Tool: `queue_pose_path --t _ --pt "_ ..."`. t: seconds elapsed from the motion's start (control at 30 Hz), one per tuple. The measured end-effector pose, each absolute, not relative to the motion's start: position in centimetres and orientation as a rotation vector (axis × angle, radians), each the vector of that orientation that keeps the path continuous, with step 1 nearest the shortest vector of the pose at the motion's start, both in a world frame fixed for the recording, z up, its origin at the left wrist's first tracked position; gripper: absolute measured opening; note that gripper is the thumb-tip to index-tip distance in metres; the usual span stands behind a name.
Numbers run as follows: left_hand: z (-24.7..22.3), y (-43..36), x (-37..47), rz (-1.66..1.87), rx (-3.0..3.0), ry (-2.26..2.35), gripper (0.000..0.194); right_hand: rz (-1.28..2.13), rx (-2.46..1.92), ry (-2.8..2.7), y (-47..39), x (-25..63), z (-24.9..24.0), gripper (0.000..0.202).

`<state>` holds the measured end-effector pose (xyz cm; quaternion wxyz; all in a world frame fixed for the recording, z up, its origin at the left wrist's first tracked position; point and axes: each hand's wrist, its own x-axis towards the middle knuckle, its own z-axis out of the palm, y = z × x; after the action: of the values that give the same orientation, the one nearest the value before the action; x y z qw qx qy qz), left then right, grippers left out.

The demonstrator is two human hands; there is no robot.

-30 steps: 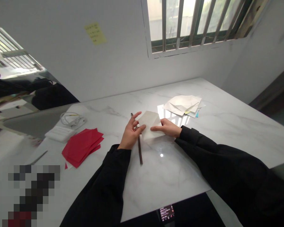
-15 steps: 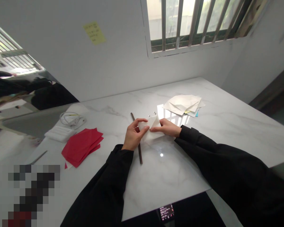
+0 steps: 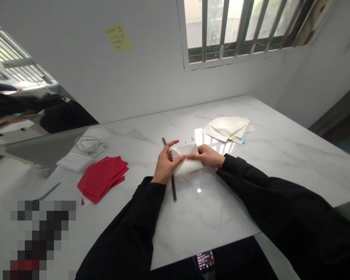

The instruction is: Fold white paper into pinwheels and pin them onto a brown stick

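Note:
A small white paper envelope (image 3: pixel 189 165) is held between both hands just above the marble-patterned table. My left hand (image 3: pixel 167 163) grips its left side, thumb pressed on the flap and index finger raised off the paper. On the right side, my right hand (image 3: pixel 205 155) pinches it, the thumb on the front and the other fingers behind. The two thumb tips nearly meet at the middle of the flap. Under my left hand lies a dark thin stick (image 3: pixel 174 188). A few tiny shiny pieces (image 3: pixel 191 138) rest just beyond the envelope.
Red envelopes (image 3: pixel 102 179) lie at the left, beside a white box (image 3: pixel 76 162) and a coiled cable (image 3: pixel 90 145). Pale envelopes (image 3: pixel 227 128) are piled at the back right. A lit phone screen (image 3: pixel 205 261) shows below the table's front edge.
The envelope's flap has folded down under the thumbs. My left index finger has lifted away from the paper. The view has shifted slightly.

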<state>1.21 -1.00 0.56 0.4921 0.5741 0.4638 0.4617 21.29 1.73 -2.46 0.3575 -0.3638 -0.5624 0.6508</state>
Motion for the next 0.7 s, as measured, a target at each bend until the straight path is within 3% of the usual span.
queue_pose_path --t 0.17,0.37,0.7 --pt "0.0 -0.6 0.8 1.088 1.308 1.045 0.08 1.639 -0.967 -1.427 1.5 21.0 -2.2 0.05" --pt "0.2 -0.7 0.3 0.934 1.349 0.967 0.115 1.559 -0.992 -1.386 1.6 20.9 -2.3 0.05" --pt "-0.6 -0.1 0.5 0.971 1.397 1.046 0.081 1.691 -0.908 -1.162 1.7 20.5 -2.4 0.058"
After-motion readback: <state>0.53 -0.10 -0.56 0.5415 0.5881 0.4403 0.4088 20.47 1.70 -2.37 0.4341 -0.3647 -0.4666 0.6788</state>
